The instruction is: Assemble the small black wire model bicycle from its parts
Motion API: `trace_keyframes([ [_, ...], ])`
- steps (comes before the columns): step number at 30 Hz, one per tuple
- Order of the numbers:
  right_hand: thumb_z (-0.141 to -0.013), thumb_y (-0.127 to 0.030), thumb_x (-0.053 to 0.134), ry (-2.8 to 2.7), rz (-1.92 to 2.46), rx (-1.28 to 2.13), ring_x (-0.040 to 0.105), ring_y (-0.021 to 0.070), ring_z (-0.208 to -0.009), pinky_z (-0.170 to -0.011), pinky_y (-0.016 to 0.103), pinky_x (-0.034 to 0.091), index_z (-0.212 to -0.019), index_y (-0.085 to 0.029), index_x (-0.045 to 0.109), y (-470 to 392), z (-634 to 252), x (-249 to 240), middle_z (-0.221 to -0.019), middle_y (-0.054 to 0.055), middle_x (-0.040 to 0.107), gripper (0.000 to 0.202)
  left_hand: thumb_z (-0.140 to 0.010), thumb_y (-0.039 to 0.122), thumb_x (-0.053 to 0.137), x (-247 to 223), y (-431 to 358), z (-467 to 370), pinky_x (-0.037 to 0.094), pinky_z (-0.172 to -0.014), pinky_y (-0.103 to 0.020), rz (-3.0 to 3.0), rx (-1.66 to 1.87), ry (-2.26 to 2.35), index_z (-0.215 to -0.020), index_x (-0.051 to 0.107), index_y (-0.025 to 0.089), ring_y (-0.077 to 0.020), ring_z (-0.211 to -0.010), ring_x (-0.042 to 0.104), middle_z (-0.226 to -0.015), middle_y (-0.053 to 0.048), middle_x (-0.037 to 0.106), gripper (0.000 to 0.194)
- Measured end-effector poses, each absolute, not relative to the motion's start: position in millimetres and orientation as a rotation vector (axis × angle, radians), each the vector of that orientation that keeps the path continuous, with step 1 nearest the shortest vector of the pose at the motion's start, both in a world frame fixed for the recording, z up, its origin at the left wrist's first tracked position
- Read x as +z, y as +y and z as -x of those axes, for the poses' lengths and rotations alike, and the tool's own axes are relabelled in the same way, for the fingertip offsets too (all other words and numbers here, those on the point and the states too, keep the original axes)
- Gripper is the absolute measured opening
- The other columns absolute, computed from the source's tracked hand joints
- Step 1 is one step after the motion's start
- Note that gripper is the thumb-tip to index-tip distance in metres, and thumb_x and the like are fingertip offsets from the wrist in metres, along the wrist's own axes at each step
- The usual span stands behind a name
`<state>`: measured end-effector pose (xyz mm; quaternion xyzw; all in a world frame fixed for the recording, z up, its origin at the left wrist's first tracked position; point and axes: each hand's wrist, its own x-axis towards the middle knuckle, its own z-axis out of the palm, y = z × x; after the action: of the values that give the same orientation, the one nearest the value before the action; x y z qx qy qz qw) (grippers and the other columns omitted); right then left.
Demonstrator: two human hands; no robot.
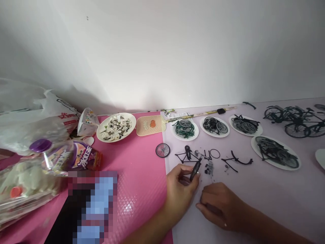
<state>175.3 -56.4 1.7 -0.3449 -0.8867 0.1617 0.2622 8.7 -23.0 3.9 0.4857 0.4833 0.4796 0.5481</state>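
My left hand (181,186) grips a small black wheel (195,170), seen nearly edge-on between thumb and fingers. Just to its right, my right hand (219,203) is closed with fingers curled; what it may hold is hidden. Another spoked wheel (163,150) lies flat on the left, across the edge of the pink and pale surfaces. Beyond my hands are a black bicycle frame (186,157), a thin black ring (215,153), a grey part (209,168) and a curved black piece (241,161).
Plates of bicycle parts (185,139) (215,135) stand along the back. Assembled small bicycles (297,130) are at the far right. On the left are a plate of pale pieces (99,133), a fly swatter (158,131), a purple-capped bottle (58,154) and plastic bags (22,132).
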Motion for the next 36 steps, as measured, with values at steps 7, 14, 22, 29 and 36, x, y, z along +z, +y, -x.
trace_keyframes([
  [7,-0.097,-0.018,0.054,-2.277,0.914,0.425,0.047,0.0115,-0.053,-0.056,0.026,0.035,-0.073,-0.022,0.051,-49.5,-182.8,19.1,-0.058,-0.003,0.052,0.024,-0.078,0.032,0.080,3.0,-20.8,-4.3,0.057,-0.069,-0.029,-1.192,1.157,1.205,-0.084,0.069,0.018,-0.0184,-0.074,0.069,-0.078,-0.005,0.073,0.018],
  [14,-0.098,-0.025,0.051,-2.107,0.960,0.504,0.038,0.0097,-0.049,-0.054,0.024,0.033,-0.067,-0.021,0.048,-39.5,-182.5,11.6,-0.053,-0.006,0.042,0.031,-0.076,0.039,0.083,4.3,-15.8,1.1,0.055,-0.067,-0.027,-1.277,1.141,1.242,-0.082,0.067,0.018,-0.0166,-0.072,0.066,-0.075,-0.002,0.071,0.027],
  [22,-0.095,-0.028,0.050,-1.894,1.005,0.616,0.028,0.0069,-0.048,-0.049,0.022,0.025,-0.062,-0.022,0.027,-40.1,-165.7,3.1,-0.054,-0.008,0.026,0.041,-0.076,0.037,0.084,5.3,-13.5,-1.6,0.052,-0.066,-0.025,-1.290,1.172,1.202,-0.084,0.064,0.017,-0.0140,-0.071,0.064,-0.076,-0.001,0.069,0.029],
  [29,-0.096,-0.026,0.046,-2.097,0.817,0.344,0.033,0.0087,-0.047,-0.050,0.025,0.025,-0.060,-0.021,0.039,-37.8,-154.7,-9.0,-0.050,-0.006,0.039,0.037,-0.076,0.041,0.083,1.1,-12.6,-2.5,0.052,-0.063,-0.024,-1.281,1.247,1.351,-0.086,0.063,0.017,-0.0137,-0.067,0.063,-0.073,0.001,0.066,0.033],
  [36,-0.097,-0.025,0.048,-2.423,0.587,0.134,0.041,0.0134,-0.050,-0.052,0.030,0.028,-0.068,-0.020,0.056,-45.1,-149.2,-24.3,-0.057,-0.001,0.055,0.031,-0.076,0.040,0.084,7.9,-8.0,5.3,0.052,-0.064,-0.024,-1.343,1.248,1.454,-0.082,0.063,0.017,-0.0132,-0.066,0.062,-0.074,-0.001,0.068,0.031],
])
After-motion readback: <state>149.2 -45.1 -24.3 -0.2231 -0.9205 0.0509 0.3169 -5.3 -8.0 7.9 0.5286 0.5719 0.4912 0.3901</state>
